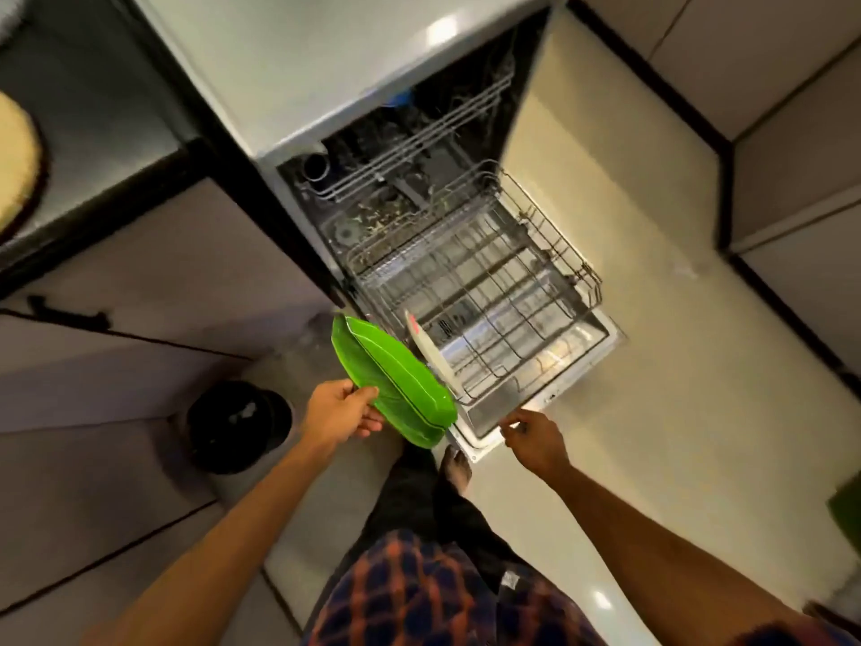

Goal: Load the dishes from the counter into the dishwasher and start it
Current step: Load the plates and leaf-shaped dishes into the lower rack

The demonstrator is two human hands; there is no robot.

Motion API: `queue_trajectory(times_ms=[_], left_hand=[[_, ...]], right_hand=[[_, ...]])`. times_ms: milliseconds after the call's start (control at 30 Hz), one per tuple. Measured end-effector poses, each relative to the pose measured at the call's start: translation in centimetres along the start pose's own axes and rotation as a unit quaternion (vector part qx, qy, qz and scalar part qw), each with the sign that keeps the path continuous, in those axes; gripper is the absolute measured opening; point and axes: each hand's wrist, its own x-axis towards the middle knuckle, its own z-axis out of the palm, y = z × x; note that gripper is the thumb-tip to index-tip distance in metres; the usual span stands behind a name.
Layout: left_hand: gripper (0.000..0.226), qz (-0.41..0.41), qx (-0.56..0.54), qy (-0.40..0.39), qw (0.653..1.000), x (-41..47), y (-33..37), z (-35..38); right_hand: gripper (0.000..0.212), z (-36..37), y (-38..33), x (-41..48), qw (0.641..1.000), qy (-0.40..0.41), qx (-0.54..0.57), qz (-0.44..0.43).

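My left hand (342,412) grips a green leaf-shaped plate (393,373) by its near edge, holding it tilted just left of the dishwasher's pulled-out lower rack (480,291). A white plate (428,349) stands on edge in the rack's near left corner, right beside the green one. My right hand (533,435) hovers over the near edge of the dropped dishwasher door (559,389), fingers loosely curled and holding nothing. The upper rack (410,146) sits inside the machine with a steel cup (317,166) at its left end.
A dark round bin (237,424) stands on the floor to the left, against the cabinet fronts (140,282). My leg and bare foot (454,468) are just short of the door's corner. Cream floor tiles (652,319) spread to the right of the dishwasher.
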Motion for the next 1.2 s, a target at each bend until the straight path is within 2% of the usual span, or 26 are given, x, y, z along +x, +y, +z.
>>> queue_trajectory(times_ms=[200,300,400,533,667,800,967,1200], left_hand=[[0.027,0.020,0.074,-0.038,0.996,6.2,3.9,5.7],[0.028,0.007,0.096,-0.045,0.994,9.6,5.4,8.6],[0.032,-0.014,0.108,-0.038,0.993,12.4,5.8,10.9],[0.033,-0.055,0.165,-0.026,0.984,15.7,5.3,13.7],[0.040,-0.093,0.214,-0.032,0.972,19.1,3.3,16.5],[0.031,-0.093,0.255,-0.010,0.962,21.5,2.2,18.8],[0.025,-0.102,0.268,-0.001,0.958,23.5,2.1,21.2],[0.015,-0.133,0.233,-0.001,0.963,26.5,2.0,21.4]], right_hand=[[0.006,-0.8,1.6,3.7,0.996,0.007,0.059,0.060],[0.012,-1.3,1.8,7.0,0.992,0.008,0.087,0.095],[0.006,-1.6,1.9,10.6,0.988,0.004,0.107,0.111],[0.032,-1.6,2.2,15.3,0.982,0.034,0.126,0.136],[0.061,-1.0,3.6,20.2,0.981,0.026,0.118,0.151],[0.078,-0.8,5.4,23.2,0.987,0.005,0.091,0.131],[0.088,-0.5,7.6,25.6,0.987,-0.003,0.093,0.133],[0.088,0.9,9.5,26.1,0.985,-0.014,0.098,0.143]])
